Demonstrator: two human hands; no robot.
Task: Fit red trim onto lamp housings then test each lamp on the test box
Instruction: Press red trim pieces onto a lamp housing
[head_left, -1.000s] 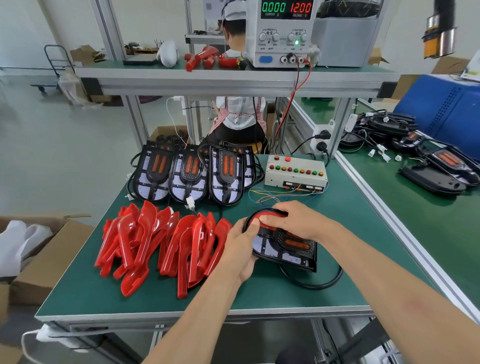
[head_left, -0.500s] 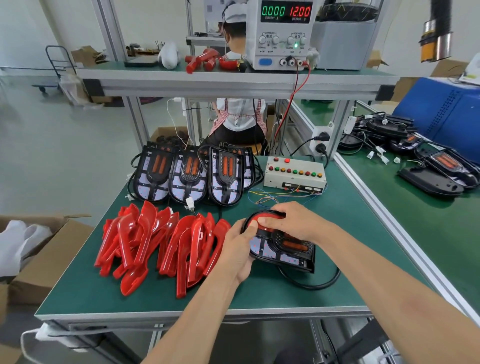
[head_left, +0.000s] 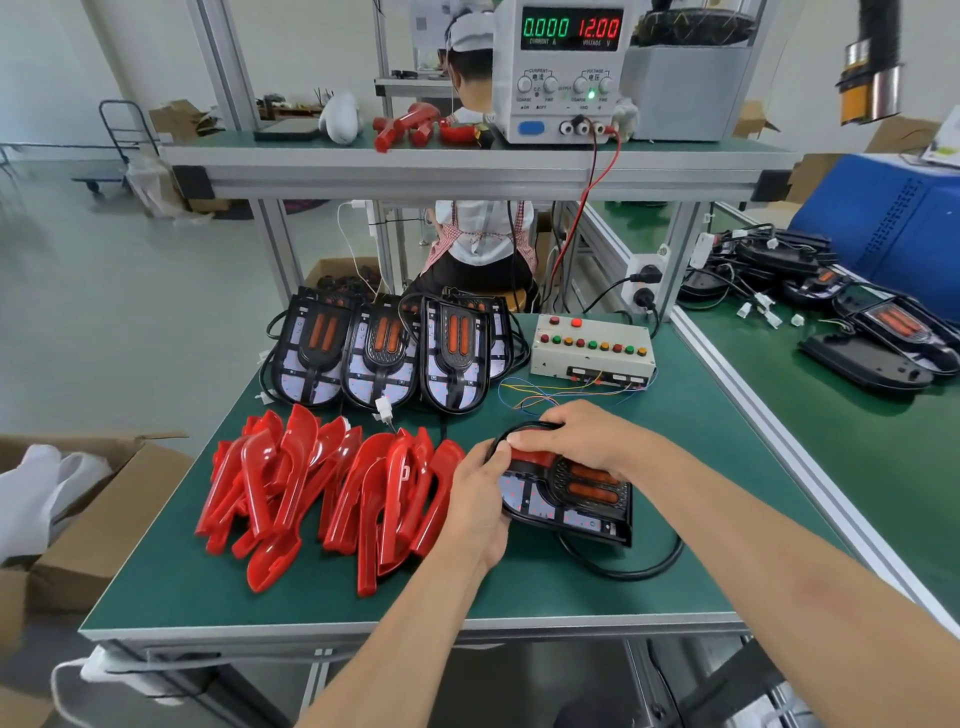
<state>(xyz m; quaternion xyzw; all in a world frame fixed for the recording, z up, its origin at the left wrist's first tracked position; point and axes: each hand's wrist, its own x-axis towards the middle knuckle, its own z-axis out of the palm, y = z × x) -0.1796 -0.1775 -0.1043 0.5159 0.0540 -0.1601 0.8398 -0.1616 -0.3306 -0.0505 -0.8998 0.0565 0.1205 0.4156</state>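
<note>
A black lamp housing (head_left: 576, 499) with two orange lenses lies on the green bench in front of me, its cable (head_left: 623, 569) looping behind it. A red trim piece (head_left: 531, 457) sits on its rounded top end. My left hand (head_left: 480, 499) grips the housing's left edge, thumb on top. My right hand (head_left: 566, 434) is curled over the top end and presses on the trim. A heap of several loose red trims (head_left: 322, 488) lies to the left. The beige test box (head_left: 592, 345) with coloured buttons stands behind.
Three untrimmed housings (head_left: 384, 353) lean in a row at the bench's back left. A power supply (head_left: 561, 67) reading 12.00 V sits on the shelf above. More lamps (head_left: 878, 332) lie on the right-hand bench. Cardboard boxes (head_left: 93, 519) stand at the left. A person sits behind the shelf.
Both hands stay on the housing. My right hand's fingers have shifted slightly along the top of the trim; the housing barely moved.
</note>
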